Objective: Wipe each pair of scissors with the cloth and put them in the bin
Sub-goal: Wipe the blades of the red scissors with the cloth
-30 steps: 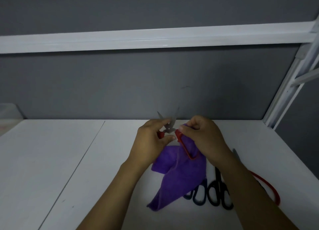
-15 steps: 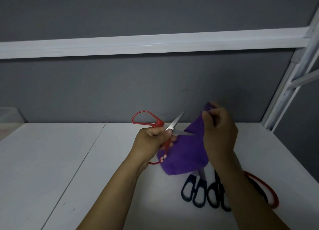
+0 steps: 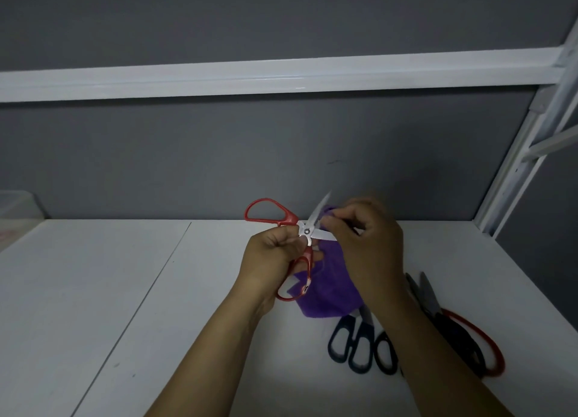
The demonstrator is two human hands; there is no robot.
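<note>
At the far left edge of the frame, a translucent bin (image 3: 15, 204) stands on the white table (image 3: 93, 291), cut off by the border. At centre, the left hand (image 3: 269, 260) grips the red-handled scissors (image 3: 306, 230) by the lower handle, blades apart. Just right of it, the right hand (image 3: 372, 247) pinches the purple cloth (image 3: 331, 294) against one blade. At lower right, dark-handled scissors (image 3: 356, 348) lie on the table.

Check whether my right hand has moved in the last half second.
Yes. Judged against the black scissors, the right hand has shifted left and slightly down, bringing the cloth up against the red scissors' blade.
</note>
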